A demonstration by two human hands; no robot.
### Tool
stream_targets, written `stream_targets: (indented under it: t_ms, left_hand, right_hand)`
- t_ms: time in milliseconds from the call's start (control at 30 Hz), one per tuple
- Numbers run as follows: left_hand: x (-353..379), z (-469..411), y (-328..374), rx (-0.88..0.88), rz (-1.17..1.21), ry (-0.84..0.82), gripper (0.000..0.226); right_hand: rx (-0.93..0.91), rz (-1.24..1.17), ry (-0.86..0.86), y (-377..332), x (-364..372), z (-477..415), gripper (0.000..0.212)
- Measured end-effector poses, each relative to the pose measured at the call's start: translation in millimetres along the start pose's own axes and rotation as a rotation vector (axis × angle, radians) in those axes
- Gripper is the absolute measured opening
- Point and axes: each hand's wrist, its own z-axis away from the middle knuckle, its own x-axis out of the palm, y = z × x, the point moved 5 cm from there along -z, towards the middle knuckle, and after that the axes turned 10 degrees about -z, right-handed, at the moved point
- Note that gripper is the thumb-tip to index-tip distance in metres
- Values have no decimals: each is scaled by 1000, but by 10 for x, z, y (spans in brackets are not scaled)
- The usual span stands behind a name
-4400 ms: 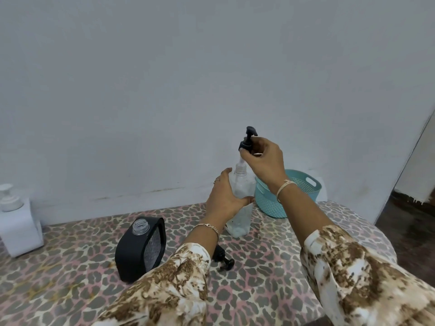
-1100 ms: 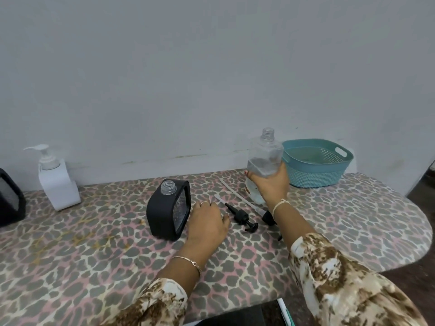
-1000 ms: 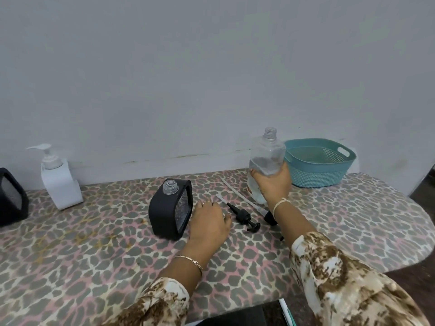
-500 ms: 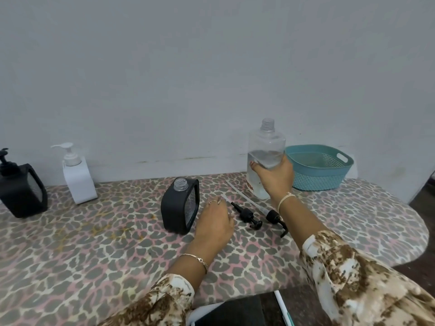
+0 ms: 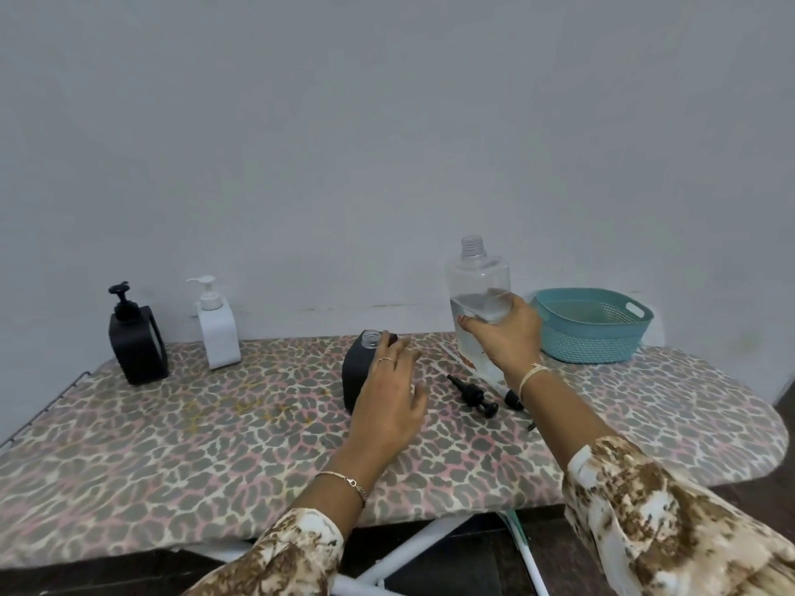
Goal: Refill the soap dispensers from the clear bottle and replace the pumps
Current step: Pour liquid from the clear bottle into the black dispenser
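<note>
My right hand [image 5: 505,337] grips the clear bottle [image 5: 477,290], upright, uncapped and roughly half full of clear liquid, held just above the table. A black dispenser [image 5: 357,372] with an open clear neck stands at the middle. My left hand [image 5: 393,397] hovers in front of it with fingers relaxed, hiding its right side. Two black pumps lie on the table: one [image 5: 471,391] right of the dispenser, the other [image 5: 512,397] partly behind my right wrist. At the back left stand a black dispenser [image 5: 135,342] and a white dispenser [image 5: 215,329], both with pumps fitted.
A teal plastic basket [image 5: 593,333] sits at the back right against the wall. The table [image 5: 193,423] has a leopard-print cover, a rounded right end and a white frame below its front edge. A grey wall runs close behind everything.
My right hand has lifted the clear bottle a little higher. My left hand rose off the table to the open black dispenser. The camera view drew back, showing the back-left dispensers fully.
</note>
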Motion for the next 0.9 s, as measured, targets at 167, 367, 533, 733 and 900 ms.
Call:
stream_targets:
  t_ms: [167, 367, 533, 733, 900]
  left_hand:
    - [-133, 61, -237, -82, -57, 64, 58]
    - [-111, 83, -547, -280, -10, 32, 80]
    - [5, 72, -675, -407, 218, -53, 103]
    - [144, 66, -727, -559, 384, -40, 113]
    - [192, 57, -746, -607, 416, 16, 110]
  right_hand:
    - [-74, 83, -106, -99, 58, 192, 50]
    - [-180, 274, -239, -194, 176, 294, 52]
    - [-254, 421, -292, -193, 288, 309, 53]
    - [-305, 519, -314, -92, 392, 291, 48]
    - [-359, 644, -356, -66, 479, 314, 64]
